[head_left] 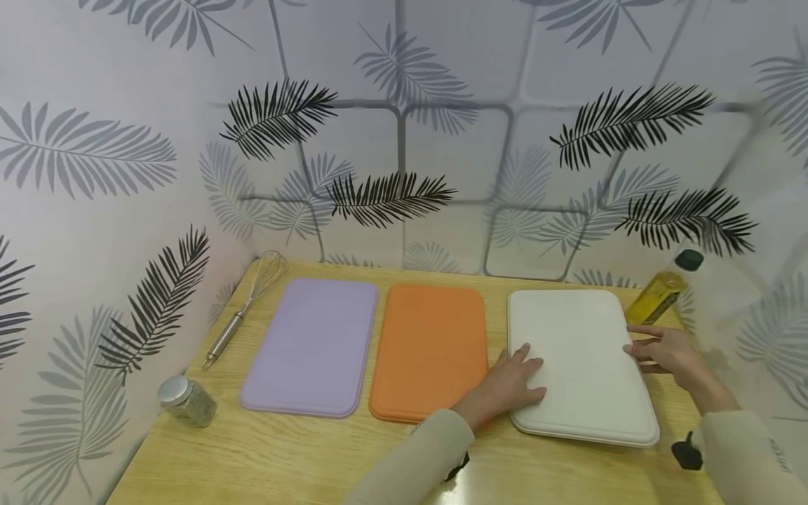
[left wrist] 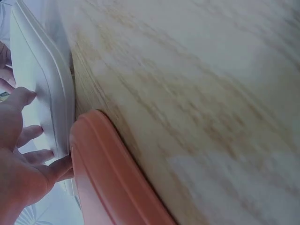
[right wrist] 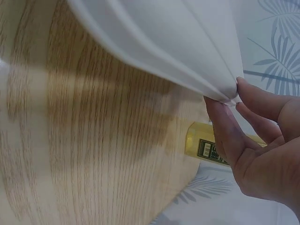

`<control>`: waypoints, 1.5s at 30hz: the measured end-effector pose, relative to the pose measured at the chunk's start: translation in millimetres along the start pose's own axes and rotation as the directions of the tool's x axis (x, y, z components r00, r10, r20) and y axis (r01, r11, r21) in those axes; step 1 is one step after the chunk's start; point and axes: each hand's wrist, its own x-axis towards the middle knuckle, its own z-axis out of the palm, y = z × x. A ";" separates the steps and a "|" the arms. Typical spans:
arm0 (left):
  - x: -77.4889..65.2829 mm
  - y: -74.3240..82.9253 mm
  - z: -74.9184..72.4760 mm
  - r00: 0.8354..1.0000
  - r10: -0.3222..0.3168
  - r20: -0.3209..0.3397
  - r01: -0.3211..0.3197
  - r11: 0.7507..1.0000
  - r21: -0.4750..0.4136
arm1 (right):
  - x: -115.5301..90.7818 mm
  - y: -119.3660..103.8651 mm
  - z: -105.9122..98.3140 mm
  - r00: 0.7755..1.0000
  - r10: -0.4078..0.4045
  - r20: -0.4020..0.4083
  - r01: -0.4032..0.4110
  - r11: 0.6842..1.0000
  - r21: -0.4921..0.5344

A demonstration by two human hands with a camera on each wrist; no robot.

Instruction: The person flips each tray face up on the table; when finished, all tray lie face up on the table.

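White board [head_left: 581, 365]: is sitting tilted beside the orange board [head_left: 429, 351], right edge raised off the bench [head_left: 303, 456].
Right hand [head_left: 672, 356]: grip is pinching that edge.
Left hand [head_left: 510, 382]: is touching the left side, grip relaxed, fingers spread.
Bottle [head_left: 659, 291]: is standing near the right hand.

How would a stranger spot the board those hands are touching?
Look for the wooden table. Toward its right side, near the bottle of yellow liquid, is the white board. Unlike the purple board and orange board to its left, it has a left hand touching it and a right hand gripping its edge.
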 end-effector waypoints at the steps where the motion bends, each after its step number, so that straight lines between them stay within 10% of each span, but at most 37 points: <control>1: -0.3 0.7 -0.8 1.000 -0.004 0.002 0.004 1.000 -0.002 | -0.1 -0.5 -0.3 1.000 0.001 0.000 -0.001 1.000 0.000; 14: -20.1 10.6 -9.5 1.000 0.016 0.013 -0.016 1.000 -0.014 | 1.4 -8.6 -0.9 1.000 -0.003 -0.016 0.002 0.998 -0.060; 23: -45.9 27.3 -20.9 0.990 -0.010 0.142 0.022 0.996 -0.082 | 0.2 -13.2 -2.2 1.000 -0.005 -0.018 0.004 0.997 -0.077; 45: -46.9 29.7 -6.1 0.995 -0.046 0.083 0.054 0.994 -0.090 | -6.9 -18.5 -9.9 0.999 -0.046 -0.007 0.045 0.994 -0.097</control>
